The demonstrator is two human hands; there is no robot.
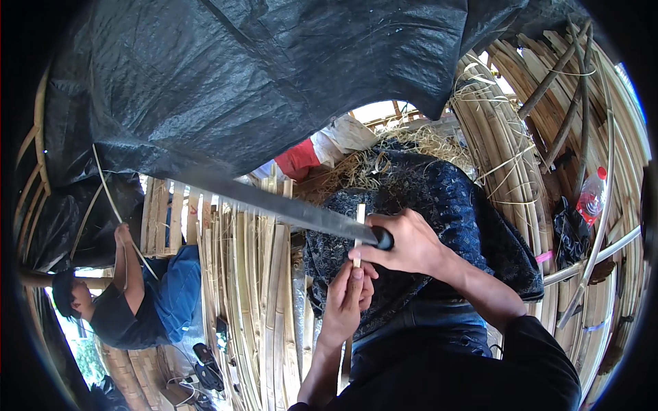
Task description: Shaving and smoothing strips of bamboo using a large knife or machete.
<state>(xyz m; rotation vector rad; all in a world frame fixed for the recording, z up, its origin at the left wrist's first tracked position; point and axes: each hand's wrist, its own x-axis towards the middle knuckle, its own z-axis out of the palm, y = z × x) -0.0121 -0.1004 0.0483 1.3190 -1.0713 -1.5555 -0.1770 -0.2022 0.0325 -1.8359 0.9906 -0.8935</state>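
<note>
A thin bamboo strip (360, 218) stands upright over my lap, and my left hand (346, 298) is closed round its lower part. My right hand (404, 243) grips the black handle of a long machete (295, 209). Its grey blade stretches up and to the left, crossing the strip close to the handle; the far end is blurred. My right thumb lies near the strip, just above the left fingers. Dark patterned cloth (439, 195) covers my legs beneath both hands.
Long bamboo slats (264, 294) lie to the left, and more bundles (497, 137) lean at the right. Black plastic sheeting (274, 75) hangs ahead. Another person (127, 308) at far left holds a long strip. Shavings (370, 168) lie beyond my lap; a bottle (592, 197) sits at right.
</note>
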